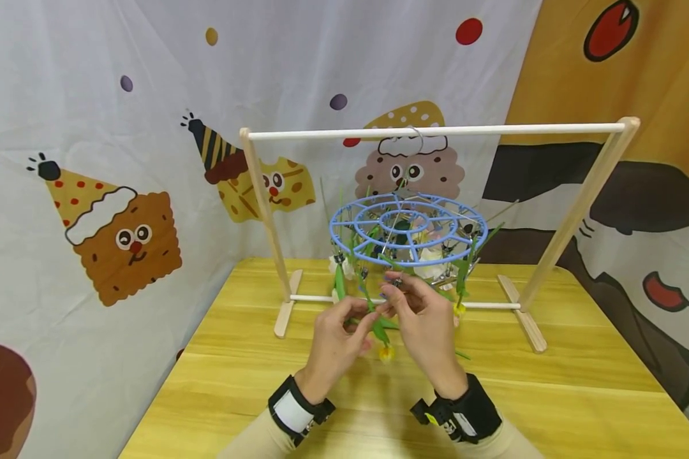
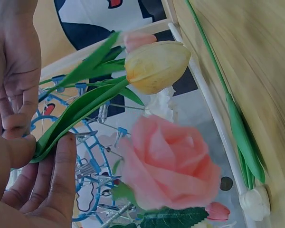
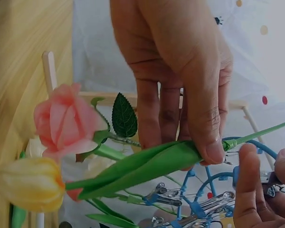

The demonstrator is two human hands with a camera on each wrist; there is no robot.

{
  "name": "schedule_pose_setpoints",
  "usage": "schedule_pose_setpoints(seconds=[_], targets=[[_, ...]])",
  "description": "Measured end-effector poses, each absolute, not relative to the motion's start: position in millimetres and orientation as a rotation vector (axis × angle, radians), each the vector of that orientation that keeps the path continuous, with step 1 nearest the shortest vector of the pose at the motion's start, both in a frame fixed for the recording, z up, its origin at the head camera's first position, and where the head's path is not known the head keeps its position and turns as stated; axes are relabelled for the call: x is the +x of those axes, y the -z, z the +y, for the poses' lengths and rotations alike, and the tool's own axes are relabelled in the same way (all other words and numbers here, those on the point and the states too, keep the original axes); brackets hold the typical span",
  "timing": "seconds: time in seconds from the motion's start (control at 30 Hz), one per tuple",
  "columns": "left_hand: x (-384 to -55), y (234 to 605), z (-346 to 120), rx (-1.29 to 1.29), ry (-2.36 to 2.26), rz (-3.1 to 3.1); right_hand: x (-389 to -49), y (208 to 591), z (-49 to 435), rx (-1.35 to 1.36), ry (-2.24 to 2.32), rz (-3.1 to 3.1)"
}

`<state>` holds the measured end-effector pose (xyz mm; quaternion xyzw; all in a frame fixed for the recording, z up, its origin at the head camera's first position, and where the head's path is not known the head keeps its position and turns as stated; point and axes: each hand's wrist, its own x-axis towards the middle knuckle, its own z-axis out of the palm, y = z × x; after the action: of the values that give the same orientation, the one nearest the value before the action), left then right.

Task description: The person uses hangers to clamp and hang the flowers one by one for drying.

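Note:
My left hand [image 1: 334, 339] pinches the stem and leaf base of a yellow tulip [image 3: 33, 184], thumb against the fingers. Its bloom hangs downward, and the bare stem end runs up past my right fingertips. With thumb and fingers my right hand [image 1: 427, 325] pinches a small metal clip [image 3: 271, 182] below the front rim of the blue round hanger [image 1: 416, 262]. Beside the tulip hangs a pink rose [image 2: 171, 164], its bloom close to both wrists' cameras. Several more clips and flowers hang around the hanger.
A wooden stand with a white top bar [image 1: 333, 134] carries the hanger by a hook [image 1: 418, 137]. Its lower bar [image 1: 488, 306] runs behind my hands, and its feet [image 1: 522, 315] rest on the wooden table [image 1: 207, 382]. A white tulip [image 2: 255, 203] lies on the tabletop.

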<state>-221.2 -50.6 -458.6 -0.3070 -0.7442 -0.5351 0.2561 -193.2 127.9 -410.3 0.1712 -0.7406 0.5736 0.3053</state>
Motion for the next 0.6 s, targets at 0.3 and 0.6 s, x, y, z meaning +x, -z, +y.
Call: schedule_pose_setpoints(seconds=[0.3,0.6], targets=[[-220,456,-44,-0.82,1.54,-2.04,-194,405,134,0.353,-1.703,-1.903],[-220,454,-38,-0.836,1.593,-2.024,-194,400,137,0.286,-1.928,-1.876]])
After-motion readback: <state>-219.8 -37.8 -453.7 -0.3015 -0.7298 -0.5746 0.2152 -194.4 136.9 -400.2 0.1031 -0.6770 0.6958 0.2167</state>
